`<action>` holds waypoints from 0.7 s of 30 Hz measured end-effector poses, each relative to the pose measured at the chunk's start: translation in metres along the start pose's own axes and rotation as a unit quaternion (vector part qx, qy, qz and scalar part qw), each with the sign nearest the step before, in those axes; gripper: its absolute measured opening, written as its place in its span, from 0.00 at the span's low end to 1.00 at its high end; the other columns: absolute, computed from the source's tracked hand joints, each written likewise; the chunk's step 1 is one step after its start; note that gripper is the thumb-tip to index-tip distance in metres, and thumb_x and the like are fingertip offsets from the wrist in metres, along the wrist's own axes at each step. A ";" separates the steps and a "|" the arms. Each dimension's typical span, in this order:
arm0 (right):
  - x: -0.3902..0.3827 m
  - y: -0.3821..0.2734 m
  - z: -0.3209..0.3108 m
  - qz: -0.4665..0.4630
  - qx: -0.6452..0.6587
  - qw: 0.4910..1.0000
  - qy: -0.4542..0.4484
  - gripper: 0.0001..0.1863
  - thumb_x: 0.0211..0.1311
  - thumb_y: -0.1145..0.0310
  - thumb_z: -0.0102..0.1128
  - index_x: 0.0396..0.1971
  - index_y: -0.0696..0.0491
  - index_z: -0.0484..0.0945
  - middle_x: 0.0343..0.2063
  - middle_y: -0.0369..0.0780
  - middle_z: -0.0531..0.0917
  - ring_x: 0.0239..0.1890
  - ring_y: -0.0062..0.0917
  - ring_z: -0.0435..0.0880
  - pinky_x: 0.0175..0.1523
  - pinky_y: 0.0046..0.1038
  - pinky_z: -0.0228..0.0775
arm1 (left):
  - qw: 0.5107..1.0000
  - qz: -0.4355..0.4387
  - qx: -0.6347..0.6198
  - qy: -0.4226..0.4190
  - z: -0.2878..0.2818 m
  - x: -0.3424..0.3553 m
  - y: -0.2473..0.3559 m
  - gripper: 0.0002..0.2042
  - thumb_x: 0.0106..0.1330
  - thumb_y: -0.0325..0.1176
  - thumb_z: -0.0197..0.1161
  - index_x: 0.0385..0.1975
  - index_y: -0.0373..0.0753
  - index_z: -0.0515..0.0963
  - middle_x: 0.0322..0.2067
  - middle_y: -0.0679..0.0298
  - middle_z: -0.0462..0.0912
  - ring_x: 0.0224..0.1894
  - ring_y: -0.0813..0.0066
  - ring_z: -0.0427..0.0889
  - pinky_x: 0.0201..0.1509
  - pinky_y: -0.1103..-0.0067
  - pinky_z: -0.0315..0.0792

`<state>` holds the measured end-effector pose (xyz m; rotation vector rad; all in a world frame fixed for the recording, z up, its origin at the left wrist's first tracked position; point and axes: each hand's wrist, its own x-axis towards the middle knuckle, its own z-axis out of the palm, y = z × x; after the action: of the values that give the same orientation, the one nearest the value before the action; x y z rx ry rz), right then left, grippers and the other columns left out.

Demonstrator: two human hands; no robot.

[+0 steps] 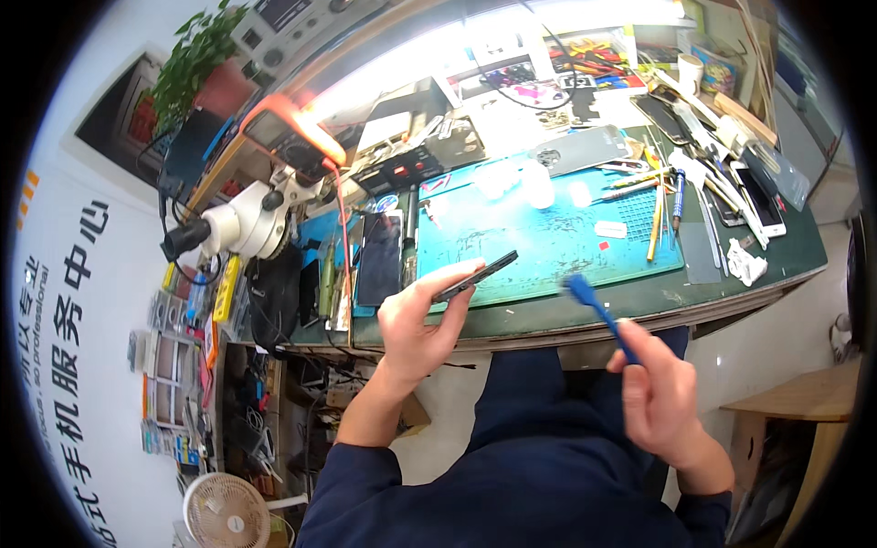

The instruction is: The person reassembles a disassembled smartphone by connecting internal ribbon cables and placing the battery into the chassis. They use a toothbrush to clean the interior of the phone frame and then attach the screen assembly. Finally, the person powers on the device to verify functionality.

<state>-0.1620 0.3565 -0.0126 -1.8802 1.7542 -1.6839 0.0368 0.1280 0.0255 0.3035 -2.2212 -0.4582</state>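
Observation:
My left hand [418, 320] pinches a thin dark phone [482, 274] by its near end, tilted edge-on above the front of the blue work mat [539, 283]. Only the phone's narrow side shows, so its faces cannot be made out. In my right hand [660, 393] is a blue brush [598, 310], fingers closed round its handle. Its bristle head points up and left, apart from the phone, and looks slightly blurred. Below the brush is the bench's front edge. On the mat lie a small white piece [610, 230] and a red square [604, 246].
A microscope [242, 224] and an orange multimeter [292, 132] stand at the left, near a dark tablet-like screen [379, 260]. Tweezers, pens and a screwdriver [679, 196] crowd the right, beside a white phone [760, 196] and crumpled tissue [746, 263]. A grey plate [580, 151] lies behind.

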 end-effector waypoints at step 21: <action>-0.002 -0.011 0.064 0.053 -0.093 0.987 0.121 0.34 0.51 0.85 0.60 0.63 0.56 0.79 0.26 0.37 0.75 0.19 0.27 0.75 0.25 0.28 0.72 | 0.995 0.058 -0.060 0.046 0.009 -0.025 -0.002 0.15 0.60 0.11 0.66 0.47 0.27 0.79 0.45 0.44 0.88 0.49 0.56 0.90 0.54 0.72 0.84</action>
<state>-0.1088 0.3247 -0.0323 -1.6702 2.1293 -1.8328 0.0460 0.1377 0.0022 0.1289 -2.0985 -0.5017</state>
